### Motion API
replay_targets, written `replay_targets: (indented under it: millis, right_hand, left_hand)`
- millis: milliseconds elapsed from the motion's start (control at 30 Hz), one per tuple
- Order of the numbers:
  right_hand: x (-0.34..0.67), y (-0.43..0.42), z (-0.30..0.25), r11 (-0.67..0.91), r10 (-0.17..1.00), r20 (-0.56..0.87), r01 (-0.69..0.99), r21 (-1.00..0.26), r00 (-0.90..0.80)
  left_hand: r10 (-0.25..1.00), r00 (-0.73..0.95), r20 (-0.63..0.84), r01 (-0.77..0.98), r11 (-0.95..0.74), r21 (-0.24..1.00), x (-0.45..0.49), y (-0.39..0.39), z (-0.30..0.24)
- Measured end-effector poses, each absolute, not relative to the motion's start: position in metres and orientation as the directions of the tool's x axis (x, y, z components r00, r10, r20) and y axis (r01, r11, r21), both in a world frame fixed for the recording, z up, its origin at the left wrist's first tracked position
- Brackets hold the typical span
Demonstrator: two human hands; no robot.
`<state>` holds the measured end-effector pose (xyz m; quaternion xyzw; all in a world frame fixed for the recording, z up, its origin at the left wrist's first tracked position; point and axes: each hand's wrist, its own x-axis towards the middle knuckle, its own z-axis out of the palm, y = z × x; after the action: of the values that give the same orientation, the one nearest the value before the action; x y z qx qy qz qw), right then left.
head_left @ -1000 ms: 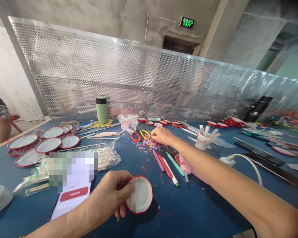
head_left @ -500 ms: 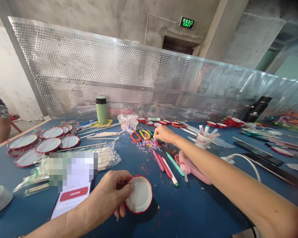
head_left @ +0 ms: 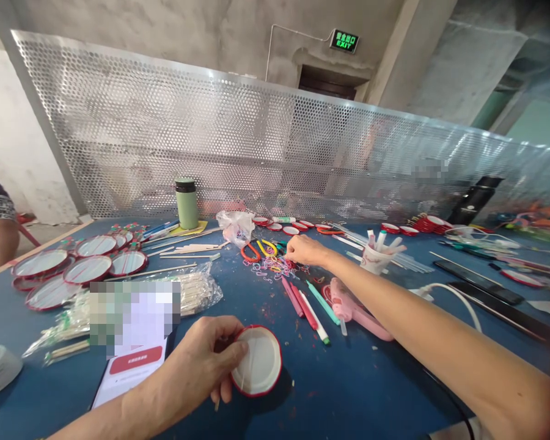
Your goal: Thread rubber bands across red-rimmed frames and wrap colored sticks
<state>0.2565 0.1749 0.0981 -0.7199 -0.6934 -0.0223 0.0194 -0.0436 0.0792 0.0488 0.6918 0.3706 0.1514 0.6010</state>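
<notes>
Lid (head_left: 260, 362), round and pale inside with a red rim, is in your left hand (head_left: 211, 351), close in front of you near the middle of the view. Your left thumb lies on the inner face and your fingers curl behind the edge, so the grip pinches the lid from its left; the right side of the rim is free. Being round, it has no long axis; its pale inside is turned up toward you, and whether its lower edge touches the blue table (head_left: 334, 397) you cannot tell from here. Your right hand (head_left: 302, 250) is well apart from it, at the end of an outstretched arm, beyond the lid and to its right. Those fingers are bunched and bent down at the right side of a loose heap of small bands (head_left: 269, 267); the tips are too small to make out, so I cannot tell whether they pinch anything. The heap lies almost straight beyond the lid, and your right hand is much the nearer of the two to it. Orange handles (head_left: 251, 253) and yellow handles (head_left: 268, 248) lie along the heap's far side. Pens (head_left: 305, 307) lie between lid and right hand, their near ends slanting rightward, and a pink glue gun (head_left: 343, 299) lies just beside your right forearm, on its near side.
</notes>
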Motion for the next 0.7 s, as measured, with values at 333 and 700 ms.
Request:
replay_targets:
  millis: [333, 700]
  right_hand:
    - [0.246, 0.168, 0.093, -0.198, 0.980, 0.004, 0.979, 0.056, 0.198]
    - [0.260, 0.162, 0.100, -0.114, 0.985, 0.117, 0.989, -0.090, 0.124]
  left_hand:
    - [0.696, 0.681, -0.228, 0.330, -0.013, 0.944, -0.043, 0.078, 0.052]
    - [0.698, 0.677, -0.232, 0.343, -0.021, 0.939, -0.043, 0.079, 0.047]
